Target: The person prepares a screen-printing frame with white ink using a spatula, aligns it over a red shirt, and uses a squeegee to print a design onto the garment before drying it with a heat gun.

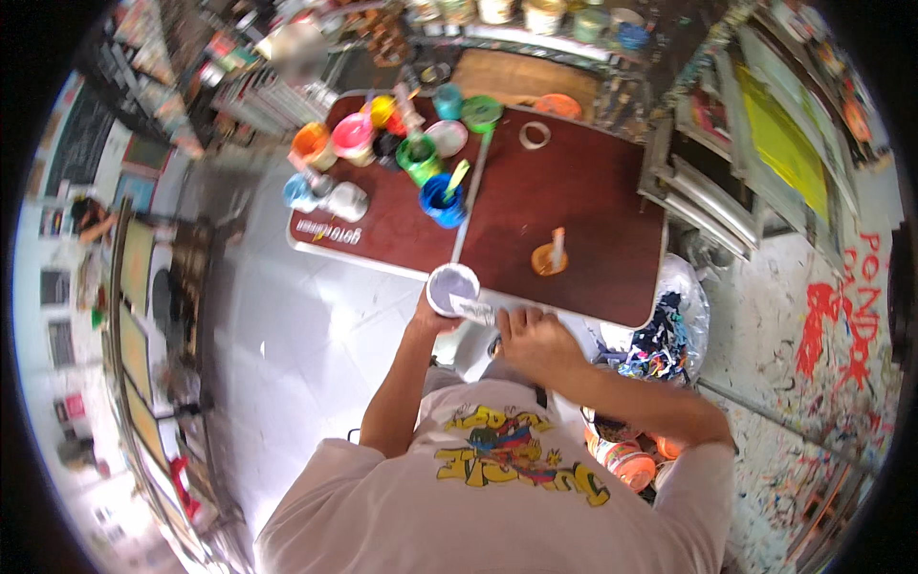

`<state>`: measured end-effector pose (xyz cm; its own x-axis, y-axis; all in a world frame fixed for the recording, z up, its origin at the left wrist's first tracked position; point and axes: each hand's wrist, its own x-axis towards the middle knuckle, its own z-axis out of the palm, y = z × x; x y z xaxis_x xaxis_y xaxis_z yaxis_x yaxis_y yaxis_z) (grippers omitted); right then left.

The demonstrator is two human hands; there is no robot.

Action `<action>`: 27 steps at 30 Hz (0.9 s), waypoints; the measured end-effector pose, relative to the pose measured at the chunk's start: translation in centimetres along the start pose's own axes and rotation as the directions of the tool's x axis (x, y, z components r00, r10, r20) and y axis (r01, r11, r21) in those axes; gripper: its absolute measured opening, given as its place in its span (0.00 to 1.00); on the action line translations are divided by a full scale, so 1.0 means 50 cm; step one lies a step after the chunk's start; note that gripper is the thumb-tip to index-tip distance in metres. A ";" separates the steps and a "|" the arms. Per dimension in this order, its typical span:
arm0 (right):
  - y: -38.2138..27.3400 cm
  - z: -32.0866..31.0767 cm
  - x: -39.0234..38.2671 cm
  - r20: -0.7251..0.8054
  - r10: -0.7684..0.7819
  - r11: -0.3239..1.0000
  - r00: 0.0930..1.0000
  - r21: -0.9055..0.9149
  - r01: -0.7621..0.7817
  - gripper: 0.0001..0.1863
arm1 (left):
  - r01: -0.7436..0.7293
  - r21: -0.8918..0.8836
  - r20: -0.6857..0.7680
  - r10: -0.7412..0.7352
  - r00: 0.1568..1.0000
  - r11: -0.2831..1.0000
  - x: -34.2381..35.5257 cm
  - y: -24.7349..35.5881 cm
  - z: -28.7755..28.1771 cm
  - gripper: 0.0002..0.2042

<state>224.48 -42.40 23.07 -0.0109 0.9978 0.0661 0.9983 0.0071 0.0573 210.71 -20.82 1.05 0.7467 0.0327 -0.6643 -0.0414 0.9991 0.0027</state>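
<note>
Just off the near edge of the dark red table [583, 201], my left hand [432, 316] is wrapped round a white cup [441, 277] that holds pale greyish lavender paint. My right hand [528, 330] grips a pale, stained spatula [475, 311], whose blade reaches into the cup's mouth on its right side. Beyond the cup on the table stands a blue container [440, 206] with a light green stick in it. To the right, a small orange lid [545, 263] has a pale stick on it.
Several paint pots [352, 139] crowd the table's back left, beside a tape roll [535, 136]. Screen frames [698, 201] lean at right. Below are a bag of dark scraps [660, 344] and orange buckets [631, 464]. A person [91, 220] is at far left, behind a rack [134, 287].
</note>
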 end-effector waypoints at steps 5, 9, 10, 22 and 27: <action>-0.022 -0.069 0.145 -0.138 -0.605 0.778 0.784 -0.308 0.547 0.24 | -0.211 -0.052 -0.073 0.207 0.976 0.976 -0.206 0.009 -0.061 0.30; -0.148 -0.086 0.246 -0.173 -0.670 0.721 0.722 -0.383 0.578 0.22 | -0.486 -0.147 -0.217 0.451 0.866 0.862 -0.387 -0.022 -0.102 0.31; -0.195 -0.094 0.256 -0.144 -0.677 0.707 0.722 -0.398 0.584 0.21 | -0.561 -0.180 -0.182 0.534 0.826 0.808 -0.429 -0.031 -0.131 0.30; -0.749 -0.149 0.256 0.211 -0.654 0.756 0.726 0.154 0.636 0.16 | -0.961 -0.262 -0.371 0.910 0.188 0.092 -0.862 -0.177 -0.451 0.32; -0.904 -0.193 0.300 0.491 -0.696 0.711 0.524 0.366 0.601 0.20 | -0.965 -0.261 -0.405 0.903 0.144 0.037 -1.007 -0.228 -0.550 0.33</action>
<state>178.63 -28.41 31.09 -0.6728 0.5506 -0.4942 0.7235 0.6293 -0.2837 155.33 -34.55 13.93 -0.1985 0.8965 -0.3961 -0.8953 -0.0015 0.4454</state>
